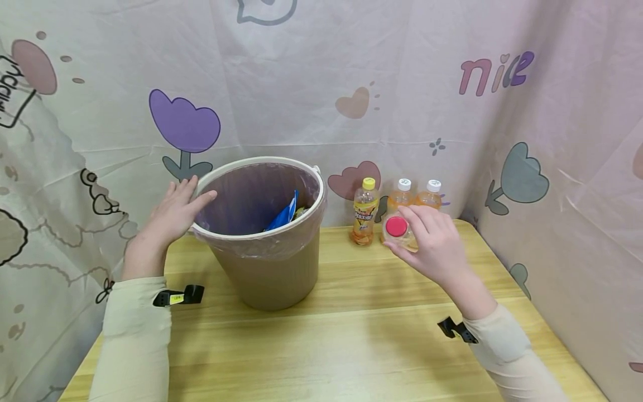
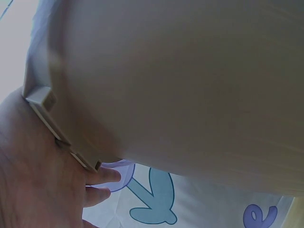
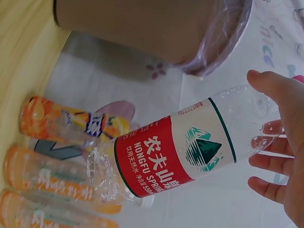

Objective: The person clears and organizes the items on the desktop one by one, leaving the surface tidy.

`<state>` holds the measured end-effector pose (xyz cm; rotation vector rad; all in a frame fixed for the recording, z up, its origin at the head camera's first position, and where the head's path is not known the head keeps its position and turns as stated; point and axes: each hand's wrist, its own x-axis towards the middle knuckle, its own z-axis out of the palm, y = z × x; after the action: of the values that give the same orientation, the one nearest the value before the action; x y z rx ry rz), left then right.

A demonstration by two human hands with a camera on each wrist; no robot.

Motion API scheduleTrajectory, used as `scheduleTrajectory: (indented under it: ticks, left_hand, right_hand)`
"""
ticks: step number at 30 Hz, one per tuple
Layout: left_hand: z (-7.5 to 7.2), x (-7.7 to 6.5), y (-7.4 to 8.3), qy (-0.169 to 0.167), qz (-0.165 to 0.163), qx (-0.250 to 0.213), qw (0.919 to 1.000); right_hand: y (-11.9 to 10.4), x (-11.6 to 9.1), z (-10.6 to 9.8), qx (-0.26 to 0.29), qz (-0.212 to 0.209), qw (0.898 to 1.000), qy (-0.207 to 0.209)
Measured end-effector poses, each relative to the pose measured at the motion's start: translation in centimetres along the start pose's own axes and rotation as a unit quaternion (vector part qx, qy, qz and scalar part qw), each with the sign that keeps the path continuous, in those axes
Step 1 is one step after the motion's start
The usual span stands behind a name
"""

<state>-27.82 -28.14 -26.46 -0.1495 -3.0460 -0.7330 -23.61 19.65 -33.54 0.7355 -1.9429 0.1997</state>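
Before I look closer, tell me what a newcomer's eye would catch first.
Probably the big round brown plastic bin, left of centre on the pale wooden table, with the left hand at its rim. Next, the clear plastic bottle with a red cap and red-and-white label, held in the right hand. Then the clear yellow-capped bottle with an orange label, near the table's back edge.

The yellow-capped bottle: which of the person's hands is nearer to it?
Right. The right hand, holding the red-capped bottle, is just right of the yellow-capped bottle; the left hand is across the bin, at its left rim.
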Motion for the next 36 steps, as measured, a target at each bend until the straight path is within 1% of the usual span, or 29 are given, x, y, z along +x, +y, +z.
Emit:
scheduleTrajectory:
  ticks: [11, 16, 23, 29, 36]
  left_hand:
    - [0.0, 0.1, -0.1, 0.0, 0.001, -0.002, 1.0]
    - [0.0, 0.0, -0.1, -0.001, 0.001, -0.005, 1.0]
    - [0.0, 0.0, -0.1, 0.003, 0.001, -0.008, 1.0]
    - [0.0, -0.1, 0.1, 0.003, 0.0, -0.007, 1.0]
    - [0.0, -0.1, 0.1, 0.002, 0.001, -0.008, 1.0]
  right_hand:
    - [-1.3, 2.3, 0.8, 0.029, -0.042, 0.999, 0.019]
    - [-1.7, 3.3, 0.9, 0.046, -0.053, 0.997, 0.017]
    - [-2.3, 4.4, 1.2, 0.06, -0.07, 0.995, 0.029]
    - [-2.8, 5.1, 1.5, 0.066, -0.088, 0.993, 0.031]
    - [-3.5, 6.1, 2.1, 0.086, -0.108, 0.99, 0.038]
